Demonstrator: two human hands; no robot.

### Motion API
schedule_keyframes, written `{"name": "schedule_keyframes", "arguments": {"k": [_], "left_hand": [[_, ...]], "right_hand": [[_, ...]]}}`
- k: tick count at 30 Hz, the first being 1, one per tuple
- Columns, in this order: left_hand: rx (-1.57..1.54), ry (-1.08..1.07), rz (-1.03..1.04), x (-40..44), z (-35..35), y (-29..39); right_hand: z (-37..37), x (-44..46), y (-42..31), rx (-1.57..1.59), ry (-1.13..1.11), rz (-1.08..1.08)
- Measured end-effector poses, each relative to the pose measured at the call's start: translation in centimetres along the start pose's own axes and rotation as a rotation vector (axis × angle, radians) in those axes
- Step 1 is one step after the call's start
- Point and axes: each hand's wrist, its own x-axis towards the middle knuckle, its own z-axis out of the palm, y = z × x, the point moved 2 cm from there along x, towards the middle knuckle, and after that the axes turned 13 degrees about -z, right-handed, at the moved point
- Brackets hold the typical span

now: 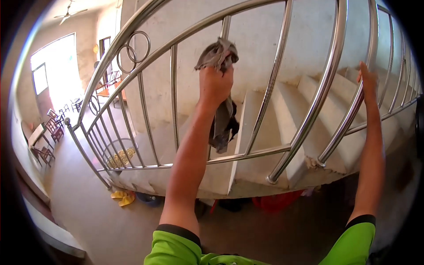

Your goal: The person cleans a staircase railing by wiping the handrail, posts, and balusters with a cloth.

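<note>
My left hand is closed round a grey-brown rag, which is bunched above the fist and hangs down below it. The rag is wrapped about a thin upright bar of the stainless steel stair railing, and most of that bar is hidden behind my hand and the cloth. Over at the right, my right hand grips a thicker steel post of the same railing. Its fingers are partly hidden by the post.
Concrete steps climb to the right behind the railing. A round basket of yellowish pieces stands at lower left. Yellow slippers, a blue basin and a red basin lie below the stairs. Wooden chairs line the far left.
</note>
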Motion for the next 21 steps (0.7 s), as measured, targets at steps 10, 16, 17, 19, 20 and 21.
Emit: {"name": "schedule_keyframes", "arguments": {"k": [10, 16, 17, 19, 20, 21], "left_hand": [[0.126, -0.36, -0.461, -23.2, -7.1, -6.7], [0.364, -0.413, -0.277, -27.8, -10.2, -6.5], [0.364, -0.427, -0.286, -28.8, -10.0, -6.5], [0.28, -0.244, -0.366, -31.3, -8.7, -7.2], [0.237, -0.148, -0.399, -31.1, -7.9, -6.3], [0.31, -0.122, -0.315, -30.9, -7.4, -4.8]], "right_hand": [[0.4, 0.5, 1.1, 0.085, 0.019, -0.019], [0.5, 1.3, 2.1, 0.02, -0.011, -0.037], [0.5, 1.1, 2.0, 0.013, -0.02, -0.026], [0.6, 0.9, 1.5, 0.024, 0.02, -0.012], [0.7, 1.0, 1.7, 0.022, 0.022, -0.006], [0.9, 1.1, 1.8, 0.035, 0.037, -0.016]]}}
